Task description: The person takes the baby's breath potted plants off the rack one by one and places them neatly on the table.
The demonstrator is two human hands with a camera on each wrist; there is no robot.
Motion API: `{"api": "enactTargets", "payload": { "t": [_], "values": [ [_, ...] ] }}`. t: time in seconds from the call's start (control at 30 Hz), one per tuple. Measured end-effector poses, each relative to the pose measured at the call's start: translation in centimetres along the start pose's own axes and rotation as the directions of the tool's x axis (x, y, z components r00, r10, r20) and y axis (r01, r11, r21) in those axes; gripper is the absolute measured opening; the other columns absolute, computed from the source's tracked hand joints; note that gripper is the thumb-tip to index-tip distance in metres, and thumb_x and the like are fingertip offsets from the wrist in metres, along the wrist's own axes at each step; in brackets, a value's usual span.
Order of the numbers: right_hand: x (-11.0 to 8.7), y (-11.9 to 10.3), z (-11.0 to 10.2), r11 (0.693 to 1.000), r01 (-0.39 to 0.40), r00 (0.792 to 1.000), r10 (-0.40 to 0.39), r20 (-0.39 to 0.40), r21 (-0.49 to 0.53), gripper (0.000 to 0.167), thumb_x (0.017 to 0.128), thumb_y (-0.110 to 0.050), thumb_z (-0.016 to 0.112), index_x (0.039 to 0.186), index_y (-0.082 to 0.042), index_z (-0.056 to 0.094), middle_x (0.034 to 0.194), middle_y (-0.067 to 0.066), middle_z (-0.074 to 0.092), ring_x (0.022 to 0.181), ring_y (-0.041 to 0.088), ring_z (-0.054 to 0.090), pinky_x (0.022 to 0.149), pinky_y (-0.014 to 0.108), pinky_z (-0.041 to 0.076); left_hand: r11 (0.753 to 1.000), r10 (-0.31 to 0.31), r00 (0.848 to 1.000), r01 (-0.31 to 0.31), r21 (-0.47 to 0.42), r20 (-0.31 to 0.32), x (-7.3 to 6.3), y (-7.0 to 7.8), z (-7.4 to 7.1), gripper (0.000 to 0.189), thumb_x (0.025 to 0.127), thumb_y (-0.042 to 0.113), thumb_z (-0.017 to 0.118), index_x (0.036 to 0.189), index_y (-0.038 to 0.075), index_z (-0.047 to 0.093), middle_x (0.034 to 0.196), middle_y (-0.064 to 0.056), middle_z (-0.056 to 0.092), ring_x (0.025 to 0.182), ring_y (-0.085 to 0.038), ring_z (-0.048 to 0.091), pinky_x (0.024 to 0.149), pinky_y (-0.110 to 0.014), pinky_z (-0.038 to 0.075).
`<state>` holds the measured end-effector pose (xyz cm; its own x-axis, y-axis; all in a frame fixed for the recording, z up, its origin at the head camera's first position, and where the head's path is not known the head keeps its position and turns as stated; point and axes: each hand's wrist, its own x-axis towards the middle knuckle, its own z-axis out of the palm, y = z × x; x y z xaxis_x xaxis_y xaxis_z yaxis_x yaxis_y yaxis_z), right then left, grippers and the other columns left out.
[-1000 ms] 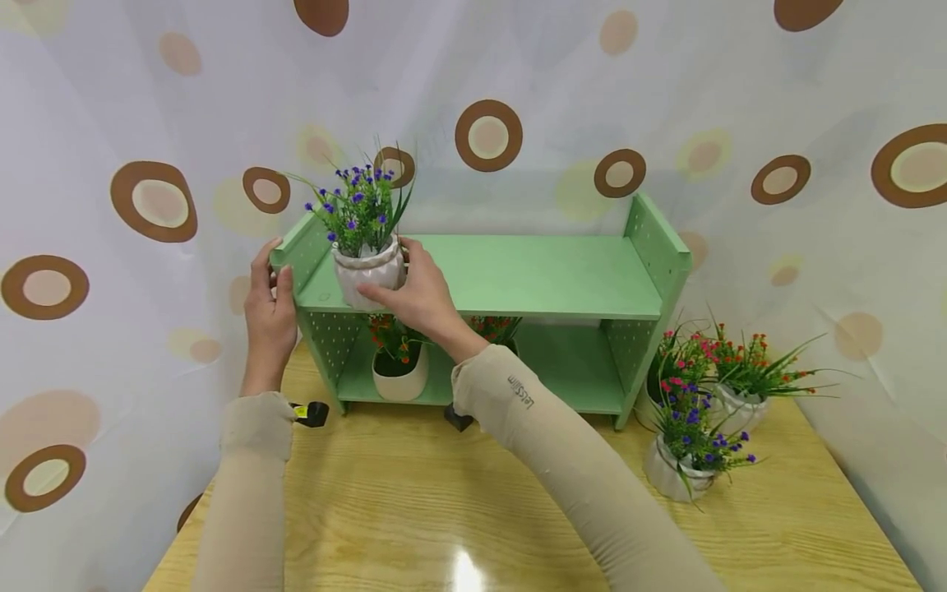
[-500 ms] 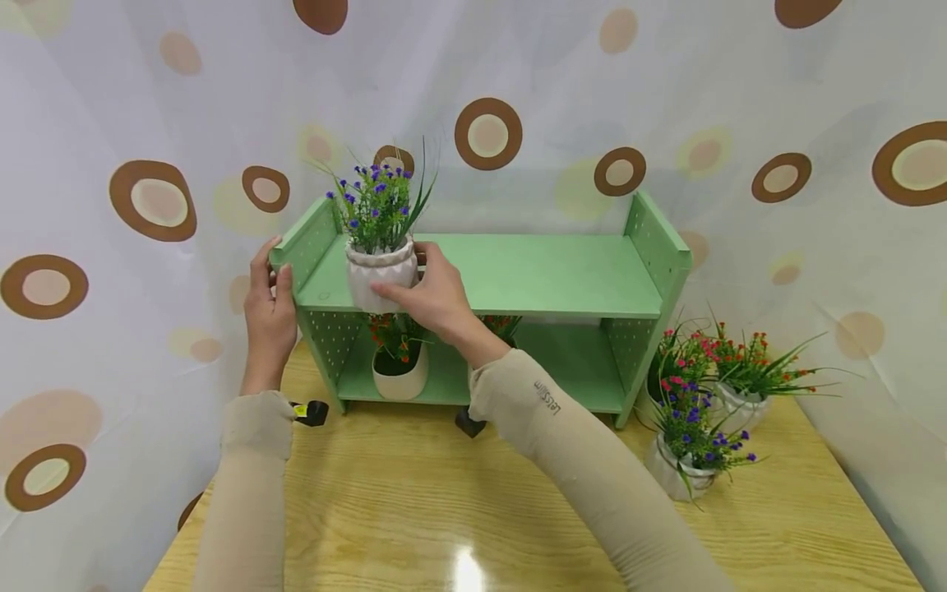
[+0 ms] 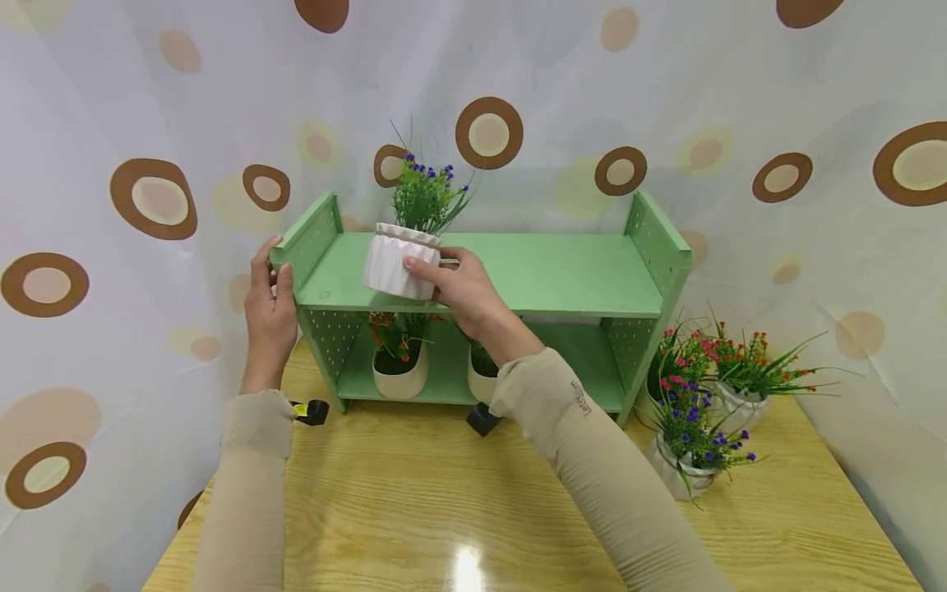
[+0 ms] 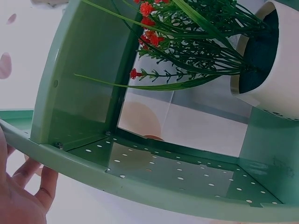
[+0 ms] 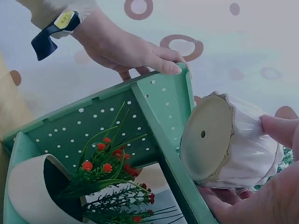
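Observation:
With the thumb across its front, my right hand (image 3: 473, 292) grips a white fluted flowerpot (image 3: 399, 267) of purple flowers. It holds the pot tilted over the left part of the green shelf's (image 3: 555, 271) upper board. The right wrist view shows the pot's underside (image 5: 208, 140) with a small drain hole, at the board's front edge. My left hand (image 3: 272, 316) grips the upper front corner of the shelf's left side panel, its thumb (image 5: 166, 65) along the edge. Below, a cream pot (image 3: 399, 378) of red flowers stands on the lower board; part of another cream pot (image 3: 482, 380) shows beside it.
On the wooden table (image 3: 385, 510), right of the shelf, several more potted flowers are grouped, among them a white pot of purple flowers (image 3: 684, 469) and one of red flowers (image 3: 747, 395). A spotted curtain (image 3: 555, 74) hangs behind the shelf.
My right hand has moved the flowerpot to the right along the upper board and tipped it, so its base swings toward the front. The left hand stays on the side panel.

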<state>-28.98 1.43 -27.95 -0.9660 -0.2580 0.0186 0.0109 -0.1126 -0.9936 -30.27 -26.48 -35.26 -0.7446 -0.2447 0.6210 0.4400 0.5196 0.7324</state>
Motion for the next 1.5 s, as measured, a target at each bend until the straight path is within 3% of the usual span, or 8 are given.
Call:
{"api": "enactTargets", "payload": {
  "t": [0.23,0.5,0.6,0.87,0.97,1.07,1.27,1.5],
  "values": [
    [-0.3,0.3,-0.8,0.997,-0.022,1.000,0.021,0.012,0.077,0.071,0.103,-0.026,0.067,0.159,0.000,0.032,0.142,0.020,0.056,0.127,0.035,0.063,0.107,0.044,0.051,1.000,-0.006,1.000,0.006,0.004,0.004,-0.1,0.0,0.0,0.045,0.112,0.039,0.041,0.157,0.036,0.039,0.144,-0.017,0.056,0.117,-0.021,0.054,0.089,-0.027,0.044],
    [-1.8,0.9,-1.9,0.995,-0.016,0.999,0.013,0.032,0.094,0.068,0.105,-0.026,0.063,0.159,-0.001,0.030,0.143,0.022,0.054,0.126,0.037,0.062,0.109,0.048,0.049,1.000,0.009,1.000,-0.009,0.000,-0.003,0.1,0.0,0.0,0.045,0.112,0.037,0.041,0.158,0.034,0.038,0.146,-0.016,0.055,0.119,-0.023,0.054,0.092,-0.029,0.044],
    [-2.7,1.1,-2.3,0.993,-0.001,0.999,-0.004,0.044,0.114,0.066,0.106,-0.025,0.062,0.159,-0.001,0.031,0.143,0.022,0.053,0.126,0.037,0.061,0.110,0.047,0.049,1.000,0.011,1.000,-0.011,0.002,-0.004,0.1,0.1,0.0,0.045,0.112,0.037,0.041,0.158,0.033,0.039,0.147,-0.017,0.054,0.122,-0.025,0.054,0.096,-0.036,0.046],
    [-5.7,1.8,-3.9,0.979,0.022,0.996,-0.038,0.078,0.201,0.063,0.107,-0.022,0.058,0.160,-0.004,0.029,0.145,0.021,0.050,0.131,0.032,0.058,0.109,0.040,0.050,1.000,0.004,1.000,-0.004,0.003,-0.004,-0.1,0.2,-0.1,0.045,0.113,0.036,0.041,0.158,0.032,0.038,0.149,-0.019,0.053,0.123,-0.026,0.054,0.100,-0.049,0.044],
    [-7.1,1.9,-4.7,0.975,0.041,0.995,-0.060,0.084,0.218,0.061,0.108,-0.020,0.055,0.160,-0.004,0.028,0.146,0.020,0.049,0.128,0.028,0.060,0.104,0.035,0.053,1.000,0.011,1.000,-0.011,-0.001,0.001,-0.1,0.2,-0.1,0.046,0.113,0.036,0.040,0.158,0.032,0.038,0.149,-0.019,0.053,0.122,-0.026,0.053,0.100,-0.048,0.044],
    [-8.4,2.0,-5.6,0.972,0.060,0.993,-0.080,0.081,0.226,0.059,0.109,-0.019,0.053,0.160,-0.004,0.028,0.144,0.019,0.050,0.122,0.022,0.063,0.100,0.032,0.055,1.000,0.016,1.000,-0.016,0.002,-0.002,-0.1,0.2,0.0,0.046,0.113,0.036,0.041,0.158,0.032,0.038,0.147,-0.019,0.053,0.120,-0.024,0.052,0.099,-0.039,0.043],
    [-11.0,2.3,-7.8,0.973,0.102,0.992,-0.115,0.053,0.207,0.060,0.109,-0.014,0.050,0.161,-0.003,0.024,0.145,0.017,0.047,0.120,0.016,0.063,0.100,0.030,0.055,1.000,0.012,1.000,-0.012,0.016,0.003,0.0,0.1,-0.1,0.046,0.112,0.038,0.041,0.158,0.033,0.038,0.145,-0.019,0.054,0.116,-0.023,0.051,0.094,-0.030,0.039],
    [-14.2,3.1,-10.7,0.982,0.110,0.994,-0.107,-0.030,0.151,0.064,0.109,-0.013,0.053,0.162,0.000,0.021,0.147,0.017,0.044,0.124,0.012,0.060,0.104,0.027,0.052,1.000,-0.007,1.000,0.006,0.014,0.022,0.0,0.3,-0.1,0.047,0.112,0.039,0.040,0.159,0.034,0.036,0.149,-0.019,0.052,0.121,-0.027,0.051,0.100,-0.043,0.042]
  ]
}}
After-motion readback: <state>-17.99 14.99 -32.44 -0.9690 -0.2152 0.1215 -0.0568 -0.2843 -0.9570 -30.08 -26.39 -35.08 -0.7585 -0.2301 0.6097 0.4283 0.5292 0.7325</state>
